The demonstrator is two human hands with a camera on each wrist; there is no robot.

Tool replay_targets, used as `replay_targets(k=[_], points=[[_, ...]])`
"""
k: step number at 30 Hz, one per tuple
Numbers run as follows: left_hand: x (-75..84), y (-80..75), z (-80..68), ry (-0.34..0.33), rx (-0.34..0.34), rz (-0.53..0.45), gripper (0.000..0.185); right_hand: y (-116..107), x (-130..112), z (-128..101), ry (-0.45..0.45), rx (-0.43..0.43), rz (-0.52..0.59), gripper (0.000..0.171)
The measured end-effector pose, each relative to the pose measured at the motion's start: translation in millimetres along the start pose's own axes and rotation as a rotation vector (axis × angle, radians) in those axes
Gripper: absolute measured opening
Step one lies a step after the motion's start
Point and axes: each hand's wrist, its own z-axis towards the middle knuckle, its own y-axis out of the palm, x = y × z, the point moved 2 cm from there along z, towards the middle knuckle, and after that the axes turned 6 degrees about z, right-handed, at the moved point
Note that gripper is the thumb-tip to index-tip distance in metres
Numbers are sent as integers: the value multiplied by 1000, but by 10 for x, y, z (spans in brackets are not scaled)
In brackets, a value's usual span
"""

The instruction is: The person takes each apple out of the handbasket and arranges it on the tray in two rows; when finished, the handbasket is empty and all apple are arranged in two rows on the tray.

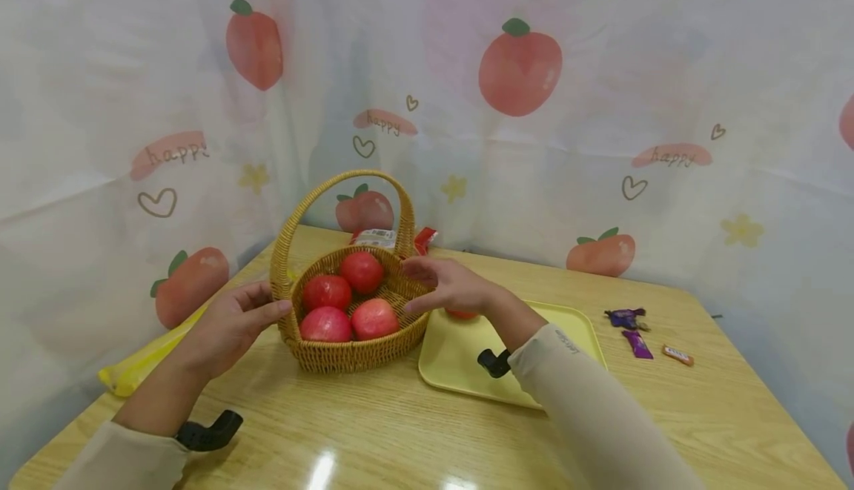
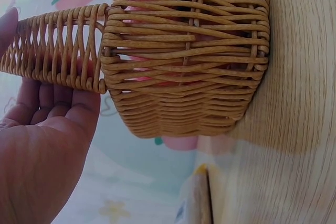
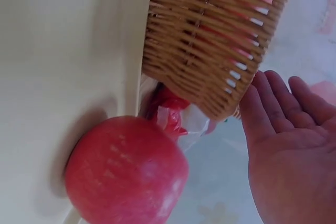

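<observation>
Wicker basket [image 1: 350, 312], centre frame: your left hand [image 1: 230, 327] and right hand [image 1: 448, 286] flank it, grip open, steadying the four apples [image 1: 325, 325].

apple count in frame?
5. Four in the basket. One on the yellow tray, mostly behind the right hand. More may be hidden.

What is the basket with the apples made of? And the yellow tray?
The basket looks like woven wicker or rattan: tan strands plaited over and under, matte, gaps showing red fruit. The yellow tray is probably plastic: smooth, one even colour, rounded raised rim, slight sheen.
</observation>
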Motion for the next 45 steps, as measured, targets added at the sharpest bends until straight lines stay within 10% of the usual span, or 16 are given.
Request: replay_targets(k=[24, 45], points=[[5, -9, 6, -17, 13, 6, 9, 285, -135, 263, 105, -128, -17, 82], [-35, -23, 19, -26, 19, 15, 9, 382, -157, 447, 82, -223, -362, 77]])
